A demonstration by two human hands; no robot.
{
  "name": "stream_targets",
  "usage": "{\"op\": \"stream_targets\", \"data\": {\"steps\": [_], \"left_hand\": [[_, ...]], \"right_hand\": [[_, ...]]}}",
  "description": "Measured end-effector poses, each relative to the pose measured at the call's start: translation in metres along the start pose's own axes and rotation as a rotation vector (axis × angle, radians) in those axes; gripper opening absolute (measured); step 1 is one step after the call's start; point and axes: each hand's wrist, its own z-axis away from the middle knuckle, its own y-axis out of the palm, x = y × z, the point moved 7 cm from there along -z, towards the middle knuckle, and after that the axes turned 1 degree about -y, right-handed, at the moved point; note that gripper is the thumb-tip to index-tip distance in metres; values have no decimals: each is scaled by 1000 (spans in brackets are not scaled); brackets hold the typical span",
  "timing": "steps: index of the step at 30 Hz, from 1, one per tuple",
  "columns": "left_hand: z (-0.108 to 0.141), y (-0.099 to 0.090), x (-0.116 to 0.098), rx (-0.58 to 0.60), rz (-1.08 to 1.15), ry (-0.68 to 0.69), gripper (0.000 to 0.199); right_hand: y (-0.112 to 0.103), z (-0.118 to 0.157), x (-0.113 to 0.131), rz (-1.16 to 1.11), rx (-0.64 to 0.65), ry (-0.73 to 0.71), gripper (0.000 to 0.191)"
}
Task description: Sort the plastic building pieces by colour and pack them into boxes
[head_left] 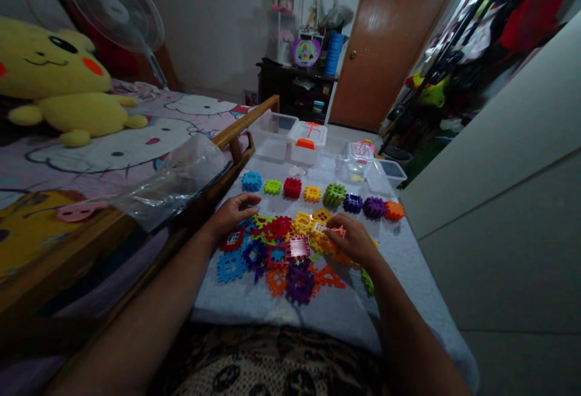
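Note:
A heap of flat, toothed plastic building pieces lies on the cloth-covered table, with a purple piece [300,283], a blue piece [230,266], a red-framed square [298,248] and a yellow piece [302,223] among them. My left hand [235,213] is at the heap's left edge, thumb and fingers apart, holding nothing. On the right side my right hand [353,237] is closed with its fingertips on a small orange building piece [339,231], over yellow and orange pieces. Its palm side is hidden. Behind the heap, stacks sorted by colour form a row, including a red stack [292,188] and a green stack [334,195].
Clear plastic boxes [273,135] and a lidded box with orange latches [308,141] stand at the table's far end. A wooden bed rail [247,121] borders the left, with a plastic bag [181,172] over it. A white cabinet [503,202] stands at right.

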Motion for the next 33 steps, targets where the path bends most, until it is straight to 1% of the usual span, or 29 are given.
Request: {"op": "stream_targets", "data": {"steps": [3, 5, 9, 13, 17, 23, 26, 30, 33], "left_hand": [[1, 0, -2, 5, 18, 6, 58], [2, 0, -1, 6, 42, 4, 57], [2, 2, 0, 11, 51, 14, 56], [1, 4, -1, 10, -24, 44, 53], [2, 5, -4, 15, -71, 64, 50], [2, 6, -3, 30, -85, 69, 49], [2, 6, -4, 22, -88, 60, 50], [2, 6, -7, 14, -109, 53, 51], [2, 6, -7, 14, -113, 66, 50]], "right_hand": [[-4, -7, -16, 90, -40, 97, 10], [-2, -13, -24, 187, -32, 153, 12], [8, -22, -31, 332, -6, 274, 18], [13, -28, -36, 375, -19, 353, 19], [17, -31, -43, 333, -16, 377, 20], [21, -31, -48, 235, -39, 410, 13], [22, -31, -49, 201, -80, 419, 12], [22, -28, -49, 141, -152, 450, 16], [22, -26, -48, 114, -169, 468, 19]]}}
